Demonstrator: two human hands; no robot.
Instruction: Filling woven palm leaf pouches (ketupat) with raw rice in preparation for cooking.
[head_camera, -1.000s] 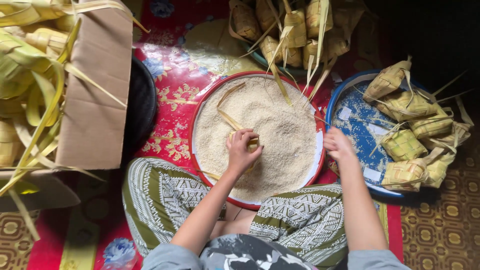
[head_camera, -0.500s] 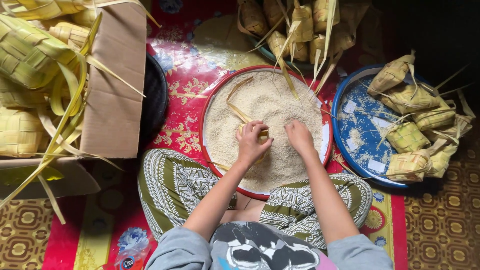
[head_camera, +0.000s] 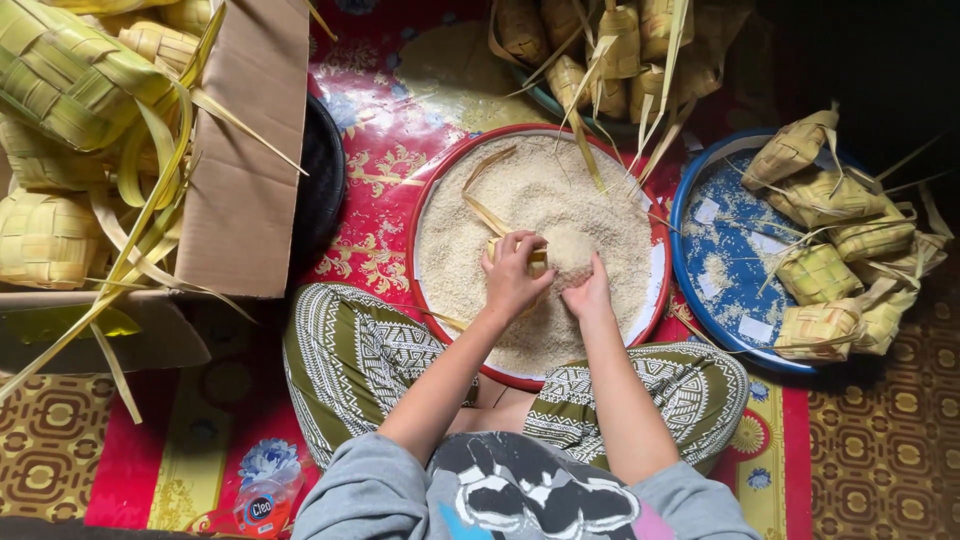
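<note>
1. While both hands met over the middle of the frame, the left hand (head_camera: 512, 272) was closed around a small woven palm-leaf pouch (head_camera: 534, 258), of which only a pale yellow edge showed between the fingers.
2. Just right of it, touching or nearly touching, the right hand (head_camera: 590, 295) lay cupped and loosely curled against a small heap of rice (head_camera: 570, 245); whether it gripped any grain could not be told.
3. That heap sat directly above the right hand in the frame and immediately right of the pouch, so the right hand was the nearer one to the grain, and the pouch lay to its left.
4. Both hands worked inside the red-rimmed round tray (head_camera: 428, 215) at frame centre, filled with uncooked rice, resting against the person's patterned trousers (head_camera: 350, 360).
5. A loose palm strip (head_camera: 485, 208) lay on the rice, its long axis running from the upper left down toward the left hand.
6. At the right of the frame, well apart from the hands, a blue tray (head_camera: 720, 250) held several woven pouches (head_camera: 815, 275) along its right side.
7. More pouches (head_camera: 600, 50) were piled at the top centre, just above the red rim.
8. At the upper left, larger green-yellow woven cases (head_camera: 60, 80) sat in a cardboard box (head_camera: 250, 150), well apart from either hand.
</note>
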